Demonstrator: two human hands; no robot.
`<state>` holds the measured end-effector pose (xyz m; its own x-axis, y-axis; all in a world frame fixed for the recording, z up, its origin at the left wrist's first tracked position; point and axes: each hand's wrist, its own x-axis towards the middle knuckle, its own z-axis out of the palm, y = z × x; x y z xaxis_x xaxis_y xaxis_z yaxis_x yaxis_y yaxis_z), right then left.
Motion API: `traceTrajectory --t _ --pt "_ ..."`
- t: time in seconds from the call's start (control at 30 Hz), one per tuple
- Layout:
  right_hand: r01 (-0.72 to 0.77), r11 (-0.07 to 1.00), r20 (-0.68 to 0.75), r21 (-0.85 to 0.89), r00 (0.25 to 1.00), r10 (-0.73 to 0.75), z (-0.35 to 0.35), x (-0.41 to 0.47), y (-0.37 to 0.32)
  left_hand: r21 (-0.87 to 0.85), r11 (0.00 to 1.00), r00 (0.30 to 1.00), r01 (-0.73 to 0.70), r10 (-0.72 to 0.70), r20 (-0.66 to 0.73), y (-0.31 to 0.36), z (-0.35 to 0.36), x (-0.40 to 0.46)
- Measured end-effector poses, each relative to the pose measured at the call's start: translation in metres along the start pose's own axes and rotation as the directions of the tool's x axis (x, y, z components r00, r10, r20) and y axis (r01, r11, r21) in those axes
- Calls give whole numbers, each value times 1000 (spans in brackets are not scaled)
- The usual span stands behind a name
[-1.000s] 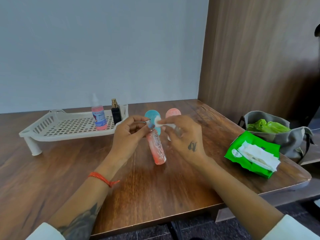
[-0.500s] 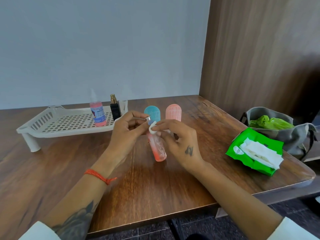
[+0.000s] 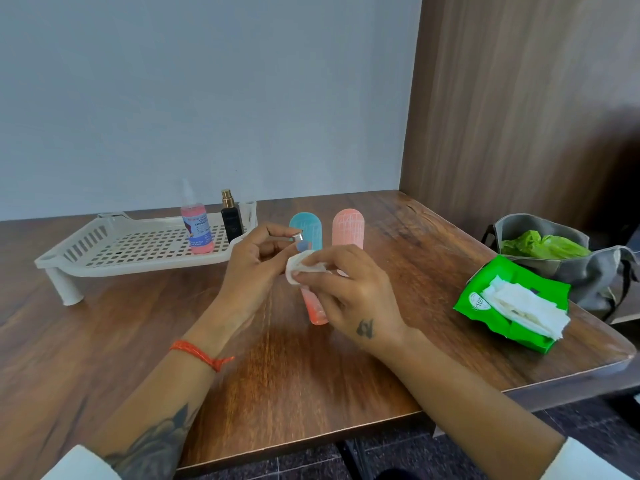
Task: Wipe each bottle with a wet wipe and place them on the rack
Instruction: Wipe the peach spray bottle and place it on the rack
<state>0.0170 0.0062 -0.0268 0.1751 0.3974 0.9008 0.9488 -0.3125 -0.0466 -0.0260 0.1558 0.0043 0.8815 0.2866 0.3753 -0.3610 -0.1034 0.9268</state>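
Observation:
My left hand (image 3: 256, 268) pinches the silver top of a slim pink bottle (image 3: 317, 311) that stands tilted on the table. My right hand (image 3: 349, 292) holds a folded white wet wipe (image 3: 299, 270) against the bottle's upper part, hiding its middle. Behind my hands stand a teal bottle (image 3: 306, 228) and a salmon bottle (image 3: 348, 228). The white slotted rack (image 3: 114, 251) sits at the back left, with a pink spray bottle (image 3: 197, 230) and a small black bottle (image 3: 231, 218) standing on its right end.
A green pack of wet wipes (image 3: 509, 306) lies open at the right, white wipes spilling from it. A grey bag (image 3: 568, 265) with green plastic inside sits at the table's right edge. A wooden panel wall rises on the right.
My right hand has slid the wipe from the bottle's top down onto its upper body. The left hand keeps its pinch on the cap.

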Motion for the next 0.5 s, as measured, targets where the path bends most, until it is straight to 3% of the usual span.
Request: traceTrajectory --t 0.07,0.23,0.33,0.4,0.43,0.5 --pt "-25 1000 26 -14 999 25 3 0 2 15 1000 1000 -1 1 -11 0 -1 1" --pt "-265 921 -89 287 949 301 2 6 3 -1 1000 999 -20 20 27 1 -1 2" --pt "-517 735 76 438 836 543 -4 10 5 1 1000 999 -24 24 44 2 -1 1" --pt "-611 639 168 468 771 614 -6 11 6 -7 1000 998 -22 22 53 2 -1 1" --pt "-590 673 115 446 783 611 -6 11 5 -13 1000 998 -20 21 56 2 0 1" --pt "-417 857 -102 303 880 464 -7 11 2 -26 999 998 -18 20 57 3 0 0"
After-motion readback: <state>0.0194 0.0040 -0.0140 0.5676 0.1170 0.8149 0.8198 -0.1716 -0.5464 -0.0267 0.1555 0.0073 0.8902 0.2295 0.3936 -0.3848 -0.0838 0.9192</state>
